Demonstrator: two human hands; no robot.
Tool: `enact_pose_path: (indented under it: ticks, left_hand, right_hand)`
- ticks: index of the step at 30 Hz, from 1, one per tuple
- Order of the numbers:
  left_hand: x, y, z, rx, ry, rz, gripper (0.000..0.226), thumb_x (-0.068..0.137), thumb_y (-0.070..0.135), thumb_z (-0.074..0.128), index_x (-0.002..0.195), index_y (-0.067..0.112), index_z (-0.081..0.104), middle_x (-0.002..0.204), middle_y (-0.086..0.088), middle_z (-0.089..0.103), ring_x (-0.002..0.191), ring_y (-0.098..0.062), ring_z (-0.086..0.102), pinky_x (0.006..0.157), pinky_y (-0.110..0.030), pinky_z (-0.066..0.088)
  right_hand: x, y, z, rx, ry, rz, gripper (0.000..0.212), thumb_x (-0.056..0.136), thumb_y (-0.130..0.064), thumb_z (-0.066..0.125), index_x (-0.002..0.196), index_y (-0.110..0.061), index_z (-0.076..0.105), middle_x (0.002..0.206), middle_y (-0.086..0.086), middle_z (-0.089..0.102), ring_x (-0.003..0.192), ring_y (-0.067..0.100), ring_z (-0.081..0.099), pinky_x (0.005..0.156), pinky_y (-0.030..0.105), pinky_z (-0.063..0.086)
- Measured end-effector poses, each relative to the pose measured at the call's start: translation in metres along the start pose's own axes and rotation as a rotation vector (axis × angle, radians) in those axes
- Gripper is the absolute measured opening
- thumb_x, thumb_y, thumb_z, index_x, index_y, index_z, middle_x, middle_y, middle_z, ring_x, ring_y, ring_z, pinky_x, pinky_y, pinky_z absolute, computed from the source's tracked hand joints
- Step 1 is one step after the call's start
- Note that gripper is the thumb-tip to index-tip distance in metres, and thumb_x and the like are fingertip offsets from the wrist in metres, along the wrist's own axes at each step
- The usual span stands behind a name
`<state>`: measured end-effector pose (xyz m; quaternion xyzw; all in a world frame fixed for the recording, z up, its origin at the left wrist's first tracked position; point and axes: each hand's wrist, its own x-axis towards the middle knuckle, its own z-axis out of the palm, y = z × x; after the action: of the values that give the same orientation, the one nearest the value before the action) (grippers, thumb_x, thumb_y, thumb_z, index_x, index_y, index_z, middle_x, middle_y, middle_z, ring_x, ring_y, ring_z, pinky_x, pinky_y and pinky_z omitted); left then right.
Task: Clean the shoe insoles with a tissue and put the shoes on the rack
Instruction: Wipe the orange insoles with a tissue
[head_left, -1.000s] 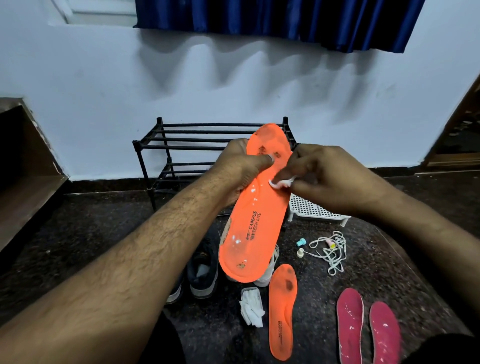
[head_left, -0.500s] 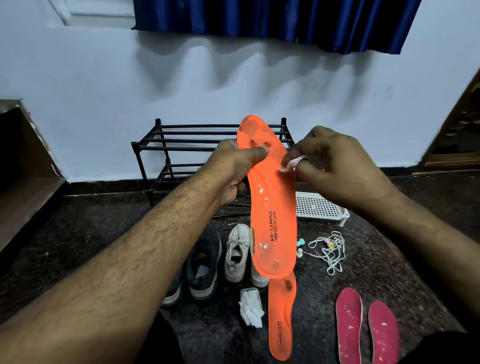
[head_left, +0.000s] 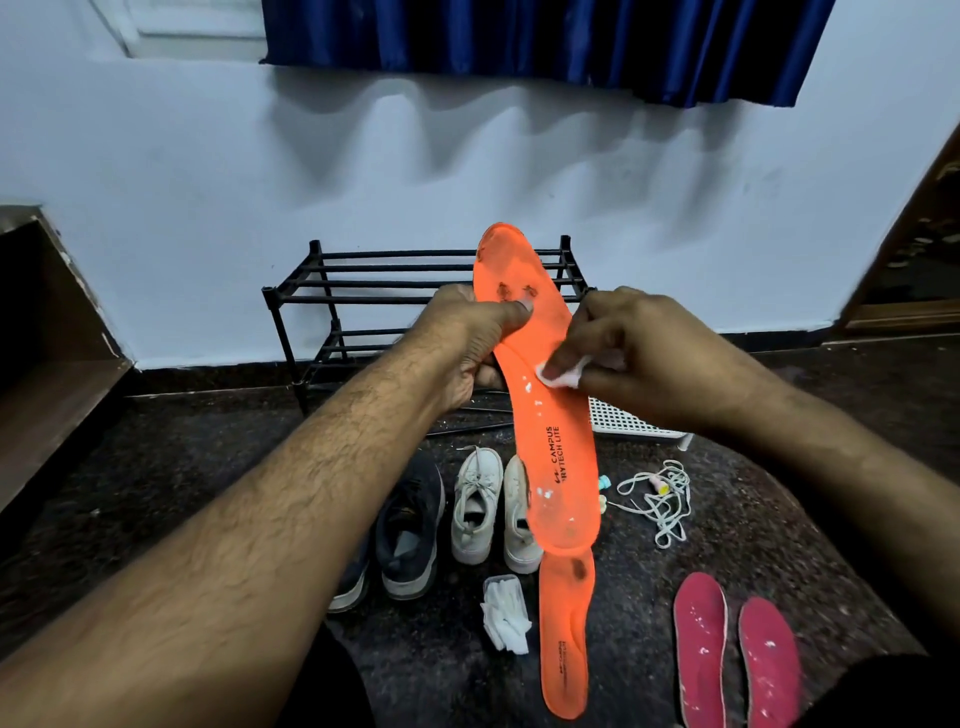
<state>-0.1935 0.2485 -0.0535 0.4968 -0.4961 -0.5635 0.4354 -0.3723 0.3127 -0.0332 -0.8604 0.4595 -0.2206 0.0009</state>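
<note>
A: How far is the work, you think?

B: I judge it is early. Nearest to us, below the fingers, two red insoles (head_left: 735, 654) and a second orange insole (head_left: 566, 634) lie on the floor, the red ones with white specks. Beside them is a heap of tissues (head_left: 505, 613). A little farther stand the white shoes (head_left: 493, 506) and the dark shoes (head_left: 402, 530), not on the rack.

A: And the hands?

B: The left hand (head_left: 467, 343) grips the orange insole (head_left: 550, 415) at its upper part, thumb curled over the front, the other fingers behind it. The right hand (head_left: 639, 353) pinches a small tissue (head_left: 558, 371) in bent fingertips and presses it on the insole, just right of the left thumb. White spots remain below the tissue.

A: The rack?

B: The rack (head_left: 363, 283) is behind both hands, against the wall; its bars that show hold no shoes.
</note>
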Motion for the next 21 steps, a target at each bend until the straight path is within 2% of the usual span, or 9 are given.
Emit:
enact_pose_path:
  ticks: [3, 5, 7, 10, 13, 16, 18, 20, 21]
  left_hand:
    - [0.004, -0.002, -0.001, -0.015, 0.023, 0.005, 0.021, 0.090, 0.016, 0.073, 0.106, 0.003, 0.066, 0.092, -0.019, 0.075, 0.066, -0.027, 0.067, 0.063, -0.035, 0.050]
    - [0.004, -0.003, 0.000, -0.017, 0.016, 0.005, 0.024, 0.090, 0.016, 0.073, 0.109, 0.003, 0.067, 0.093, -0.020, 0.074, 0.066, -0.026, 0.066, 0.066, -0.037, 0.052]
    - [0.003, -0.003, 0.001, -0.014, 0.005, 0.009, 0.018, 0.090, 0.015, 0.072, 0.105, 0.006, 0.069, 0.097, -0.024, 0.074, 0.070, -0.027, 0.066, 0.070, -0.042, 0.055]
    - [0.002, -0.002, 0.001, 0.001, 0.001, 0.011, 0.011, 0.092, 0.014, 0.071, 0.101, 0.009, 0.067, 0.083, -0.016, 0.073, 0.052, -0.020, 0.065, 0.046, -0.029, 0.053]
    - [0.004, -0.003, -0.001, 0.002, 0.016, 0.005, 0.019, 0.088, 0.017, 0.075, 0.103, 0.009, 0.066, 0.083, -0.012, 0.074, 0.058, -0.022, 0.067, 0.061, -0.039, 0.054]
    - [0.003, 0.000, -0.001, -0.028, 0.004, 0.014, 0.012, 0.088, 0.015, 0.075, 0.096, 0.010, 0.068, 0.083, -0.014, 0.074, 0.062, -0.023, 0.068, 0.077, -0.050, 0.055]
    - [0.002, 0.000, -0.001, -0.022, 0.009, 0.001, 0.014, 0.088, 0.014, 0.075, 0.098, 0.008, 0.069, 0.094, -0.020, 0.075, 0.071, -0.027, 0.067, 0.081, -0.054, 0.054]
    - [0.004, -0.002, -0.003, -0.015, 0.018, -0.010, 0.013, 0.088, 0.013, 0.075, 0.098, 0.008, 0.069, 0.096, -0.022, 0.075, 0.074, -0.029, 0.067, 0.076, -0.046, 0.054]
    - [0.004, -0.003, -0.004, -0.018, 0.021, -0.012, 0.012, 0.088, 0.012, 0.075, 0.097, 0.009, 0.068, 0.091, -0.019, 0.075, 0.069, -0.026, 0.068, 0.071, -0.040, 0.055]
  right_hand:
    - [-0.002, 0.000, -0.011, -0.005, 0.095, 0.116, 0.010, 0.082, -0.025, 0.070, 0.084, -0.032, 0.077, 0.086, -0.007, 0.060, 0.085, 0.010, 0.057, 0.078, 0.037, 0.052]
    - [-0.001, -0.005, -0.010, 0.061, 0.197, 0.111, 0.021, 0.082, -0.015, 0.065, 0.090, -0.031, 0.077, 0.090, -0.004, 0.060, 0.079, 0.007, 0.056, 0.077, 0.028, 0.049]
    - [0.001, -0.011, -0.005, 0.027, 0.137, 0.014, 0.034, 0.081, -0.007, 0.063, 0.103, -0.028, 0.078, 0.093, -0.004, 0.061, 0.081, 0.004, 0.051, 0.076, 0.020, 0.041]
    - [0.000, -0.011, -0.001, -0.090, -0.016, -0.023, 0.023, 0.084, -0.023, 0.066, 0.100, -0.032, 0.079, 0.092, -0.007, 0.061, 0.091, 0.013, 0.054, 0.079, 0.033, 0.050]
    - [-0.001, -0.006, -0.009, -0.099, 0.092, 0.103, 0.023, 0.083, -0.036, 0.053, 0.083, -0.028, 0.074, 0.087, -0.005, 0.058, 0.089, 0.015, 0.056, 0.077, 0.042, 0.052]
    - [0.000, -0.008, -0.006, 0.026, 0.187, 0.076, 0.020, 0.085, -0.022, 0.059, 0.091, -0.028, 0.077, 0.090, -0.005, 0.056, 0.080, 0.004, 0.054, 0.076, 0.025, 0.049]
    - [-0.001, -0.011, 0.000, 0.011, 0.107, -0.001, 0.027, 0.083, -0.019, 0.060, 0.102, -0.027, 0.079, 0.091, -0.009, 0.055, 0.077, -0.002, 0.049, 0.073, 0.010, 0.039]
    - [-0.003, -0.013, -0.004, 0.032, -0.019, -0.020, 0.025, 0.082, -0.023, 0.063, 0.100, -0.030, 0.079, 0.089, -0.011, 0.057, 0.074, -0.003, 0.052, 0.071, 0.013, 0.042]
    - [-0.005, -0.012, -0.009, 0.027, -0.056, 0.000, 0.020, 0.082, -0.027, 0.063, 0.094, -0.032, 0.079, 0.088, -0.011, 0.058, 0.073, -0.001, 0.055, 0.070, 0.022, 0.048]
